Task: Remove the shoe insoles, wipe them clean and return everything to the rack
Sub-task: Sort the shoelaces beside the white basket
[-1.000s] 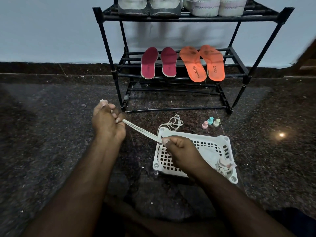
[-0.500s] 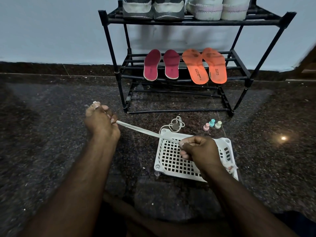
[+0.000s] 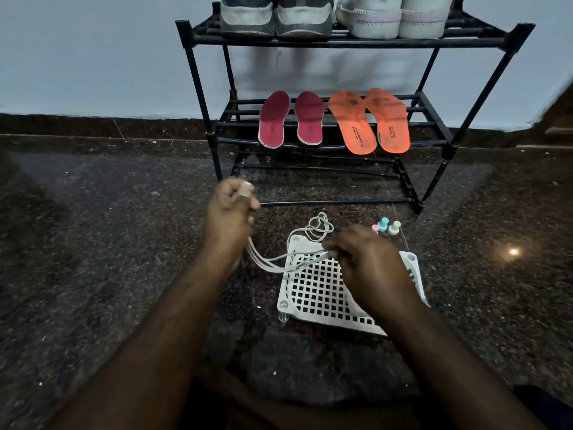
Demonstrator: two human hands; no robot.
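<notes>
**Both hands on a white lace, insoles parked on rack**

L hand (image 3: 231,209) is curled tight round one end of a white lace (image 3: 279,264), fist raised above the floor just in front of the rack's bottom rail. R hand (image 3: 369,262) pinches the other end w/ fingers bent, over the back edge of the white basket (image 3: 313,293). Lace hangs in several slack strands btwn the two hands, drooping onto the basket grid. Looks like it's being doubled up into a bundle, prob. so it stores neat; hands are a bit blurred, so exact finger hold is unclear.

Second lace (image 3: 319,229) lies in a loose coil on the floor just behind the basket, close to reach, likely next.

Maroon insoles (image 3: 291,119) and orange insoles (image 3: 369,122) lie side by side on the middle shelf of the black rack (image 3: 198,88), toes to the wall, heels overhanging the front bar. Flat, spread out, not inside shoes: prob. laid to air after wiping.

Grey shoes (image 3: 276,17) and white shoes (image 3: 393,17) sit on the top shelf, heels outward.

Three small pastel bottles (image 3: 386,226) stand on the floor just behind R hand, near the basket's far corner.

Judgement: insoles not yet back in the shoes; laces being tidied first.
</notes>
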